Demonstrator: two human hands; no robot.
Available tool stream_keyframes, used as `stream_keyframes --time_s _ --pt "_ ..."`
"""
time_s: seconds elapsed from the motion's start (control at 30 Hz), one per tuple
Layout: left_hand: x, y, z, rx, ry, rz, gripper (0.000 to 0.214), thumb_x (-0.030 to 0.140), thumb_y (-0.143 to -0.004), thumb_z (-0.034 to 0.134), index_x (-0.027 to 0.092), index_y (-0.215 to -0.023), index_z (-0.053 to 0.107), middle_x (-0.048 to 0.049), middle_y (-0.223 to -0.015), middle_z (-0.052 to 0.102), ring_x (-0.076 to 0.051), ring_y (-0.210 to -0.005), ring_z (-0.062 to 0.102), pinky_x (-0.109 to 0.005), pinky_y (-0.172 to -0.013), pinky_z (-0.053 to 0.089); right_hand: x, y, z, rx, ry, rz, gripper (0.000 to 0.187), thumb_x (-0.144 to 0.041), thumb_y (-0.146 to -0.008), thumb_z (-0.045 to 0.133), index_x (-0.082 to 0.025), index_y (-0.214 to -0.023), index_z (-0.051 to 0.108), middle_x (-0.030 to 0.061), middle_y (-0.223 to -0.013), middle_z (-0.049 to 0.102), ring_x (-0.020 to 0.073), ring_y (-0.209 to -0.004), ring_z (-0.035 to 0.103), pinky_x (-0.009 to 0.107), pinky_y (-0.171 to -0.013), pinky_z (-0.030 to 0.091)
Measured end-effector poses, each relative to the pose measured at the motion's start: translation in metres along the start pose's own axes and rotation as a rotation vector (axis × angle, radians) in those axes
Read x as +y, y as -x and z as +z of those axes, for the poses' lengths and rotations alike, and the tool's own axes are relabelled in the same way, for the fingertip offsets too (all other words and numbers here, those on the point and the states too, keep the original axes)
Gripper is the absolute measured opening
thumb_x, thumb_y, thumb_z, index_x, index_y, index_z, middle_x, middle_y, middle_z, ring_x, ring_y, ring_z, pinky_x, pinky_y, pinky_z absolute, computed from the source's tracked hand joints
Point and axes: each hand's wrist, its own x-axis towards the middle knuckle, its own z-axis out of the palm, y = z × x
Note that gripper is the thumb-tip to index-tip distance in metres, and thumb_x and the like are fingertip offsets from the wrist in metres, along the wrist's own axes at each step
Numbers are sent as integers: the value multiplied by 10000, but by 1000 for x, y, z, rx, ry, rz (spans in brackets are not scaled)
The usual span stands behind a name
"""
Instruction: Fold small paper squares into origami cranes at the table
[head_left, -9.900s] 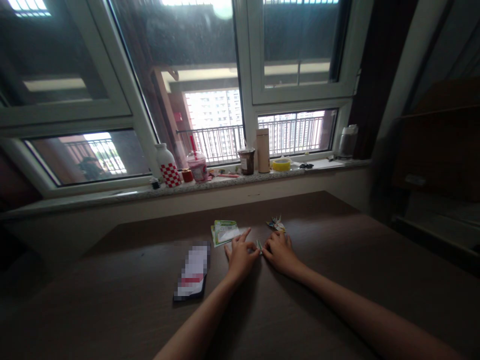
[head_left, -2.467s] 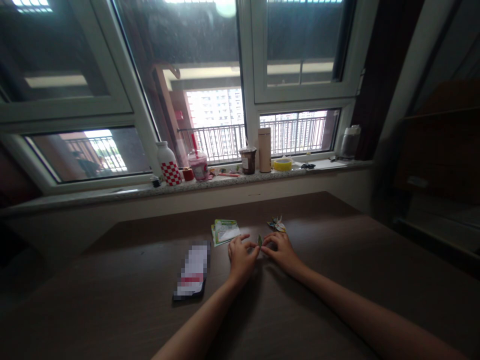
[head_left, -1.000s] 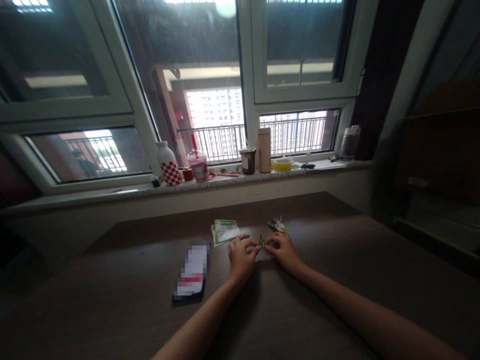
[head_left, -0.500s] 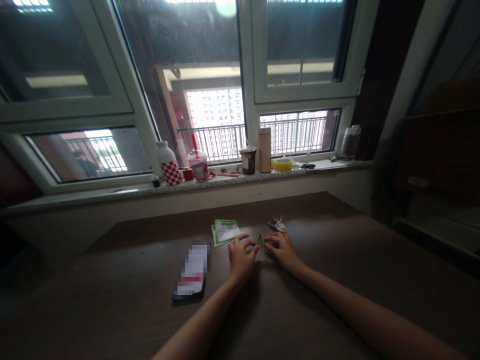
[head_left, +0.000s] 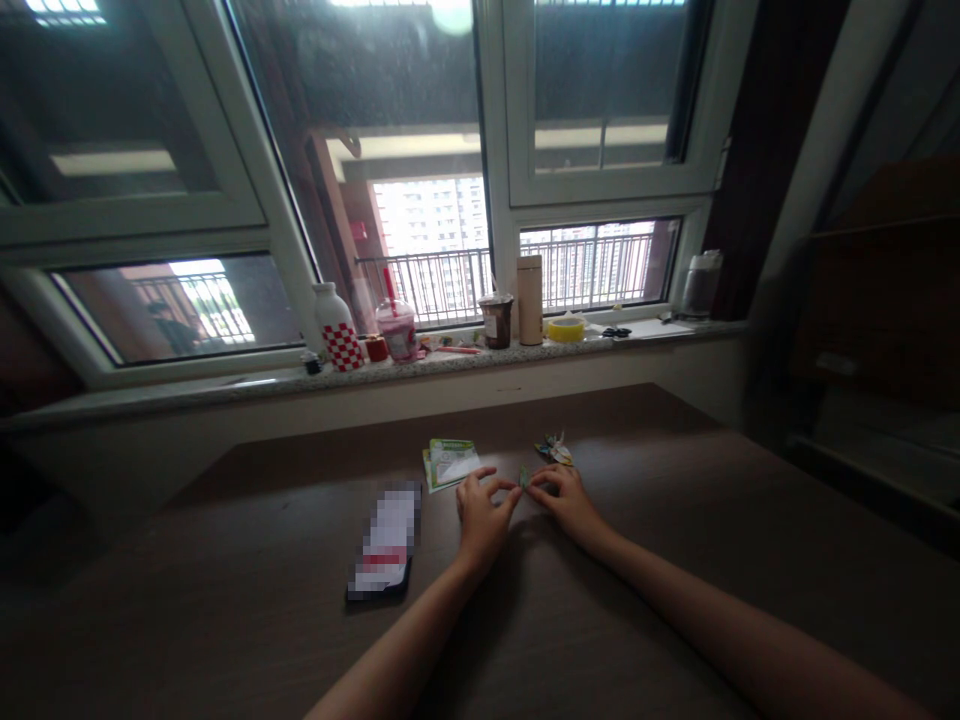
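Over the middle of the brown table, a small green folded piece of paper (head_left: 524,477) stands between the fingertips of both hands. My left hand (head_left: 484,512) pinches it from the left with thumb and forefinger, the other fingers curled loosely. From the right, my right hand (head_left: 568,502) closes thumb and fingertips on its other side. Just beyond the right hand lies a crumpled cluster of pale and coloured paper pieces (head_left: 555,449). Green-and-white printed sheets (head_left: 452,462) lie in a small stack behind the left hand.
A phone (head_left: 384,540) with a blurred screen lies left of my left forearm. Behind the table (head_left: 247,500), the windowsill (head_left: 442,362) carries a checkered bottle (head_left: 339,330), drink cups, a beige flask (head_left: 529,300), yellow tape (head_left: 565,330) and scissors (head_left: 616,332).
The green piece has turned and now looks narrower. My left fingertips have shifted slightly right, so the two hands' fingertips are closer together. Everything else stays put.
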Motion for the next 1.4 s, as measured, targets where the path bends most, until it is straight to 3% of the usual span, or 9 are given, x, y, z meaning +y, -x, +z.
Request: stream_keyframes --time_s 0.47,0.63,0.83,1.17,1.3,1.4 --pt "-3 -1 1 12 -12 16 104 280 -807 670 233 -808 763 -69 -1176 606 -264 -1178 489 -461 -1072 341 -13 0 -8 -93 -140 -42 177 -377 -773 708 -210 -733 748 78 -921 744 243 -970 638 411 -949 427" --pt "-2 0 -1 -23 -19 14 104 265 -772 708 268 -853 774 -56 -1209 596 -270 -1192 476 -463 -1070 341 -16 2 -7 -37 -75 50 170 -375 -740 732 -211 -764 765 92 -924 727 274 -1032 626 429 -954 445" --pt "0 0 -2 -49 -32 0 176 260 -699 774 283 -874 775 -48 -1239 588 -281 -1210 466 -462 -1066 346 -19 3 -7 -33 -87 28 167 -359 -756 707 -199 -758 757 85 -875 728 268 -974 633 429 -928 454" --pt "0 0 0 -26 -44 6 103 268 -767 707 271 -852 764 -50 -1200 608 -263 -1180 488 -453 -1058 343 -15 2 -5 -34 -88 10 197 -375 -791 667 -191 -794 735 77 -870 725 242 -920 645 400 -885 485" --pt "1 0 0 -33 -57 0 102 269 -764 703 272 -850 759 -45 -1192 617 -259 -1173 495 -451 -1060 338 -13 2 -2 -27 -207 36 240 -362 -767 680 -165 -902 710 82 -890 720 220 -843 675 371 -832 522" --pt "3 0 -1 -43 -77 -2 76 288 -759 706 265 -815 753 -45 -1200 614 -265 -1185 489 -455 -1063 332 -14 2 -3 -32 -154 17 257 -324 -766 679 -175 -969 734 79 -885 728 226 -873 669 389 -869 505"
